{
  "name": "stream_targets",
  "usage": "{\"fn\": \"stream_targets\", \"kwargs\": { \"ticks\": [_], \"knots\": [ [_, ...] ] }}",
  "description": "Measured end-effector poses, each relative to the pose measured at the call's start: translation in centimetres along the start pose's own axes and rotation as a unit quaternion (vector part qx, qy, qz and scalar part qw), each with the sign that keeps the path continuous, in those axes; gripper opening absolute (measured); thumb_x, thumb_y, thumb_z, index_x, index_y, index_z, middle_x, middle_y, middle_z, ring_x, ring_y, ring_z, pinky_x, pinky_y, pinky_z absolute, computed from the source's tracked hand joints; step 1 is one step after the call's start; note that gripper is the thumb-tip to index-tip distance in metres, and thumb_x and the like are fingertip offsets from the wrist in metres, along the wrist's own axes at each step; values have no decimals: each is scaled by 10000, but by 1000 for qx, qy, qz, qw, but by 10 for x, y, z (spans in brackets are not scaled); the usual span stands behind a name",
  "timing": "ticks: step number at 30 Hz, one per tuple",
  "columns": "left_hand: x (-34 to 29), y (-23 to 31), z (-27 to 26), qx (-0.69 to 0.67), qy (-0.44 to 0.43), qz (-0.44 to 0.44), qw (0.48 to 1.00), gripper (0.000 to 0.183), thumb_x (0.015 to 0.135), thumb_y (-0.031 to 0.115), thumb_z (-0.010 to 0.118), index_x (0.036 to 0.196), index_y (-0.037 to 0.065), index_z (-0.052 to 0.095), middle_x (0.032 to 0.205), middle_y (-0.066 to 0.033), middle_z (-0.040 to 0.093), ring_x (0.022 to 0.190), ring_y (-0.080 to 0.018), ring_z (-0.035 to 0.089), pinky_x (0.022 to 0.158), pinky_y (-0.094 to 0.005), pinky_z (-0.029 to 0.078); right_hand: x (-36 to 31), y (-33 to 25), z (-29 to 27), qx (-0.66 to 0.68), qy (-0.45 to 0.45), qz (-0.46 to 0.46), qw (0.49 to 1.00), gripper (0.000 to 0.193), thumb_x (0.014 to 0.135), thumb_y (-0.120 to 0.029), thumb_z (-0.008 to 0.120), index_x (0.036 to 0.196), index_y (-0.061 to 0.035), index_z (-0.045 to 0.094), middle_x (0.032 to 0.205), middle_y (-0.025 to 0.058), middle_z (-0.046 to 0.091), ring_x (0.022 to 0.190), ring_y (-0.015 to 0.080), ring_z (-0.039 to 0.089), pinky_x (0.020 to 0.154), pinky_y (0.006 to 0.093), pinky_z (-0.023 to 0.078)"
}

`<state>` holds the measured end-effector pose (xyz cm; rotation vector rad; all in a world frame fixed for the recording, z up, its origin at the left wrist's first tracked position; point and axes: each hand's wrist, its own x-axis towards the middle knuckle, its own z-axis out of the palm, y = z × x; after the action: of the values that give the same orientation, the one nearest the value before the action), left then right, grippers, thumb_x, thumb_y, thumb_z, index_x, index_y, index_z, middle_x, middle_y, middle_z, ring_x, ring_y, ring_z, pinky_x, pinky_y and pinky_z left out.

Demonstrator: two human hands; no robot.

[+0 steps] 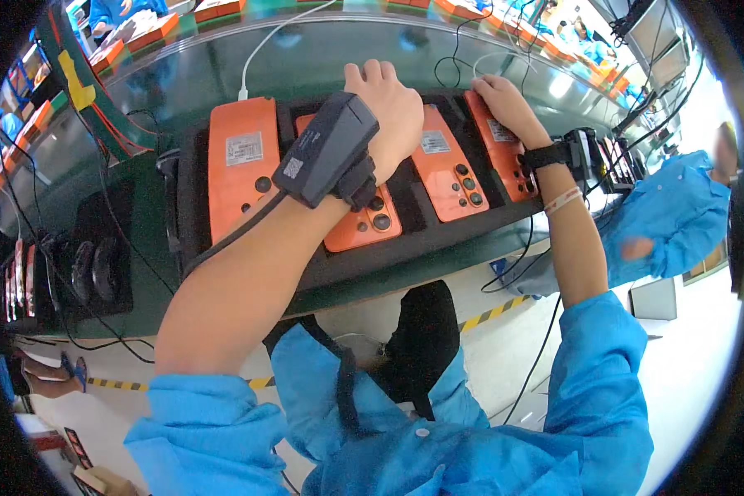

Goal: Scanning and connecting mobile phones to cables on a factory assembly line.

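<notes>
Several orange phones lie back up, side by side, in a black foam tray (409, 202). My left hand (393, 107) is over the far end of the second phone (355, 240), its fingers curled; what they hold is hidden. At the far end of the rightmost phone (508, 169), my right hand (508, 107) has its fingers closed where a white cable (498, 56) runs in. Between my hands lies the third phone (450, 169), label and camera lenses facing up. The leftmost phone (236, 186) has a white charging cable (244, 83) plugged into its far end.
A black box-shaped device (326, 149) is strapped to my left wrist, its cord trailing along my forearm. More phones (18, 277) stand in a dark holder at left. A person in blue (665, 215) is at right. Loose black cables hang around the green bench (422, 50).
</notes>
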<state>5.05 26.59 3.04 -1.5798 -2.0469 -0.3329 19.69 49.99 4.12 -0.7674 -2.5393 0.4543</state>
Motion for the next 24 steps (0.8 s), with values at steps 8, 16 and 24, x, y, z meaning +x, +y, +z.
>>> {"fn": "stream_targets", "kwargs": {
  "ticks": [8,16,24],
  "knots": [
    [-2,8,20,-110,31,-58,992,424,887,360,611,898,-48,728,1151,-206,540,1107,-367,495,969,-526,378,6,-1,3,-13,145,-44,988,388,995,-298,462,961,59,609,972,324,635,959,506,591,847,521,472],
    [-4,18,13,-173,17,-107,979,471,897,370,582,906,-83,710,1232,-233,514,1189,-401,431,1049,-570,288,-41,84,-30,-276,211,-67,935,153,942,-127,493,947,-6,586,966,222,599,911,439,576,786,521,469],
    [7,13,35,-306,29,-186,933,411,835,336,617,810,-62,715,1196,-233,520,1161,-418,425,1054,-532,283,-130,201,10,-851,-101,-228,461,208,889,-158,532,1026,-45,641,1029,90,608,1010,282,585,898,438,439]
  ]
}}
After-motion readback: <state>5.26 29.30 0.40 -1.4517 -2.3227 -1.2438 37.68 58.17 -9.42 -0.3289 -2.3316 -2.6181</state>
